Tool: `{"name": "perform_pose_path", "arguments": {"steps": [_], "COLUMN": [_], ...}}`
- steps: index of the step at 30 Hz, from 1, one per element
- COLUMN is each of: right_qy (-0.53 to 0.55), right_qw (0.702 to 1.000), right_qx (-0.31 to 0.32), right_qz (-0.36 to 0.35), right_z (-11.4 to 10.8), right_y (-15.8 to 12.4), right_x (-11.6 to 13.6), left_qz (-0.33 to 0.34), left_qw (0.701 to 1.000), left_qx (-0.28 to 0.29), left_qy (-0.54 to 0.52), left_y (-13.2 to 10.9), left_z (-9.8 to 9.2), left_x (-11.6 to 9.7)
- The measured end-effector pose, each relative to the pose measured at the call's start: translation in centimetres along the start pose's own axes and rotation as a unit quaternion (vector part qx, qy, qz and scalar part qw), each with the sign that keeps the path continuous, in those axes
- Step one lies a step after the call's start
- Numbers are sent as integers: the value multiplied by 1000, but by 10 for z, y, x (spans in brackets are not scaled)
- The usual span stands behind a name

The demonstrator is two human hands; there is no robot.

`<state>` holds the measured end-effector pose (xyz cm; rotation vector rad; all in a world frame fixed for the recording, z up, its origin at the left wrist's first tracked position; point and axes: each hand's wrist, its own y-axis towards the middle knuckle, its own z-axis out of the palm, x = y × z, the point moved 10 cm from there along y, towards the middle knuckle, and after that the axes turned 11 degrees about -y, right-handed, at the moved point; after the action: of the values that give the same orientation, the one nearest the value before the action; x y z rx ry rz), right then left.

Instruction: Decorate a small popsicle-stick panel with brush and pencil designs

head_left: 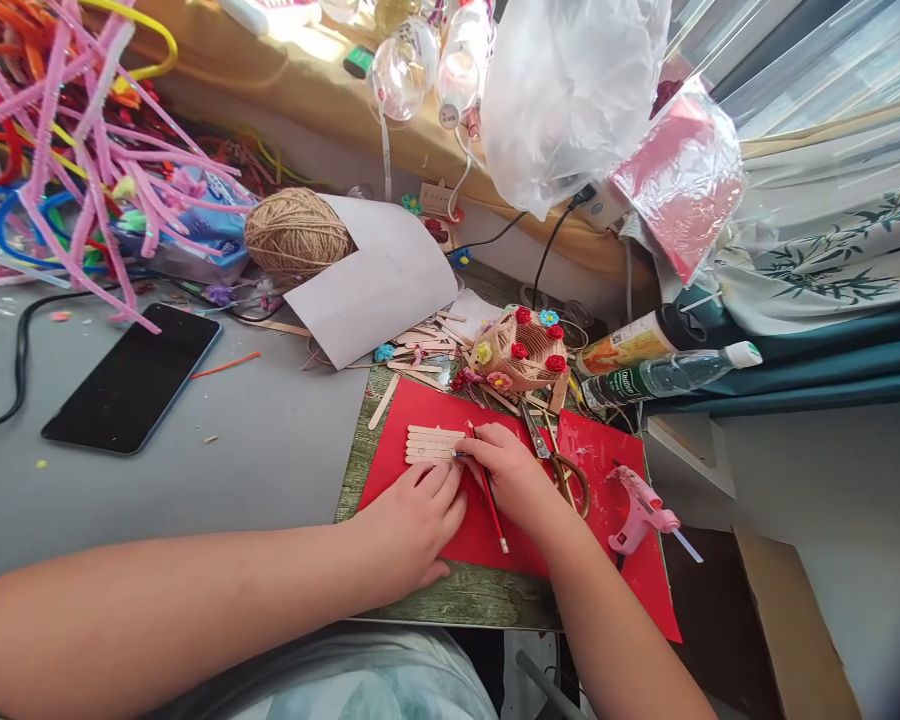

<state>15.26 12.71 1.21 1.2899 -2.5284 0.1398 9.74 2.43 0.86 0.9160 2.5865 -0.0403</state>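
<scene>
Several pale wooden craft sticks (429, 443) lie side by side as a small panel on a red sheet (397, 410). My left hand (420, 510) rests on the sheet, its bent fingers pressed against the panel's lower right edge. At the panel's right end, my right hand (506, 470) has its thumb and fingers pinched around a small thing with a whitish tip, too covered to name. A red pencil (496, 515) slants along the right hand's left side; whether the fingers touch it I cannot tell. Scissors (570, 480) with brown handles lie just right of that hand.
A pink glue gun (637, 510) lies on a second red sheet (652, 590). Behind the hands stand a flower-trimmed twine basket (506, 350), loose sticks and a water bottle (667, 375). Farther left are a twine ball (300, 235), a phone (131, 380) and pipe cleaners (97, 150).
</scene>
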Motion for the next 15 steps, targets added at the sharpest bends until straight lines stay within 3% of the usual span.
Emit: {"name": "perform_pose_path", "arguments": {"steps": [15], "right_qy": [41], "right_qw": [999], "right_qx": [12], "right_qz": [10], "right_z": [4], "right_y": [6], "right_x": [-3], "left_qz": [-7], "left_qw": [1000], "left_qx": [8], "left_qy": [-7], "left_y": [1], "left_z": [-4], "left_x": [1]}}
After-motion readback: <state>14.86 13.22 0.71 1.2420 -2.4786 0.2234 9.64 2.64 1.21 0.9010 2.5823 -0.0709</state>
